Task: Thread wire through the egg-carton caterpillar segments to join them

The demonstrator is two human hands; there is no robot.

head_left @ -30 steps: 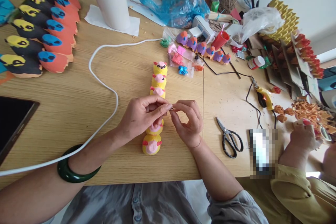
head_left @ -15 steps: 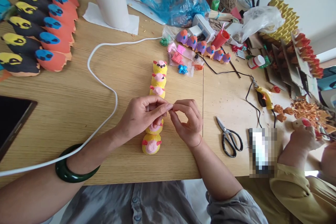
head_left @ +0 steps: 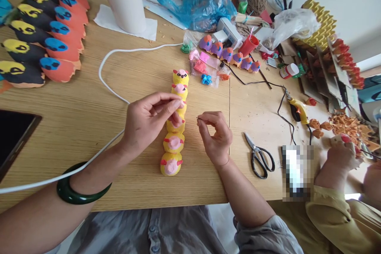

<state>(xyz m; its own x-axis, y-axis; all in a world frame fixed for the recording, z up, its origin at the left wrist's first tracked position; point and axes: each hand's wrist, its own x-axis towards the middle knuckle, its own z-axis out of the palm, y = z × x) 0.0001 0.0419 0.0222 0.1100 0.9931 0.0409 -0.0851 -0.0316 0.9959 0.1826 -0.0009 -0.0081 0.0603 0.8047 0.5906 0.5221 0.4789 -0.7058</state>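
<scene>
A row of yellow egg-carton cups (head_left: 173, 143) runs up the wooden table, with pink patches and red side bits. The farthest cup carries dark marks on its pink patch, and the second has one dark mark. Over the middle of the row is my left hand (head_left: 151, 121), thumb and forefinger pinched together near the third cup. Whatever they hold is too small to make out. My right hand (head_left: 216, 137) is to the right of the row, its thumb and forefinger closed on a tiny dark piece (head_left: 199, 118). The two hands are apart.
Black-handled scissors (head_left: 259, 155) lie to the right. A white cable (head_left: 102, 67) crosses the left side and passes by my left forearm. Packets of coloured clay (head_left: 202, 65) and a purple cup row (head_left: 228, 53) lie beyond. At far right, another person's hand (head_left: 342, 154) works.
My hands have separated from where they met. The left moved left and away from me over the row, while the right stayed nearly in place with the dark piece now visible.
</scene>
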